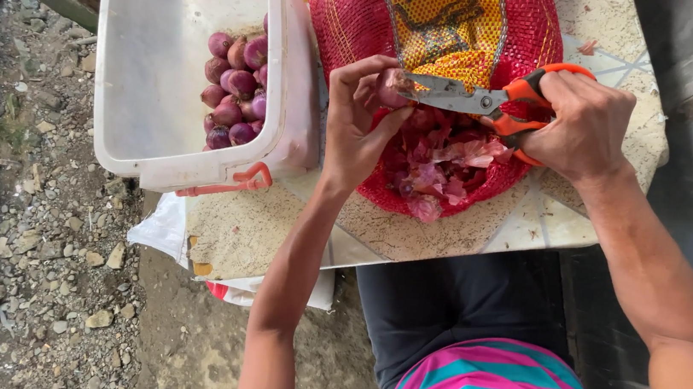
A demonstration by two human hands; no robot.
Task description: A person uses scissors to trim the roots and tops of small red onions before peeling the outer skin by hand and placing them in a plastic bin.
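My left hand (357, 118) pinches a small purple onion (392, 88) between thumb and fingers. My right hand (584, 125) grips orange-handled scissors (481, 101), whose blades point left and touch the onion. Both hands hover over the open mouth of a red mesh sack (433, 23) that holds pink onion skins (448, 162).
A white plastic tub (153, 71) with a red clip handle stands to the left, holding several peeled purple onions (235, 93). Sack and tub rest on a low speckled slab (274, 230). Stony ground lies to the left, a grey wall at the right.
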